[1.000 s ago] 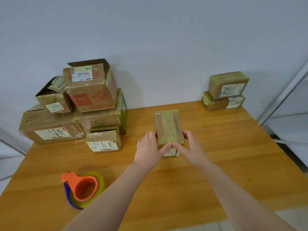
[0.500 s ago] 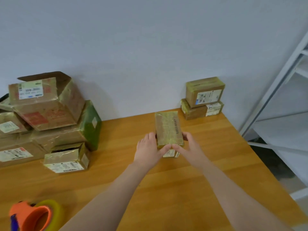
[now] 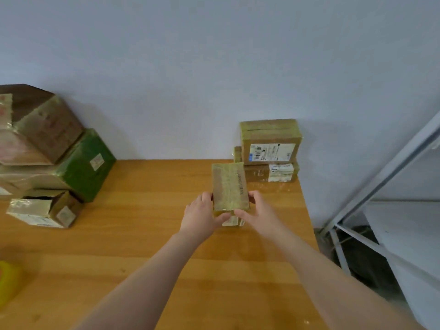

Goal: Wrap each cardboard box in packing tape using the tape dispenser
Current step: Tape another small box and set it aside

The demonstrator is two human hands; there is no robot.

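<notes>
- Holding the small oblong brown cardboard box (image 3: 229,186) between them, the left hand (image 3: 200,215) takes its left side and the right hand (image 3: 258,211) its right, both near the end closest to the person
- Each grip is partly closed on the box: fingers curl over a long edge and the thumbs meet on the near end face, just above a pale label; neither hand has anything else
- The box is over the light wooden desk (image 3: 142,234), right of its middle; whether its far end touches the wood I cannot tell
- At one o'clock from it, near the wall, stands a stack of two taped brown boxes (image 3: 270,141) with white shipping labels; at nine to ten o'clock, well apart, is a jumbled pile of bigger cartons (image 3: 47,151), one green-faced
- At eight o'clock, cut by the frame edge, is a blurred yellow shape (image 3: 7,282), too little to name; at three o'clock, beyond the desk, is a grey metal shelf frame (image 3: 381,183)
- My judgement on handling: small, probably light, and stiff enough to squeeze, but the glossy yellowish tape skin looks slick, so holding across both long sides with thumbs bracing an end seems surest; corners alone may slip
</notes>
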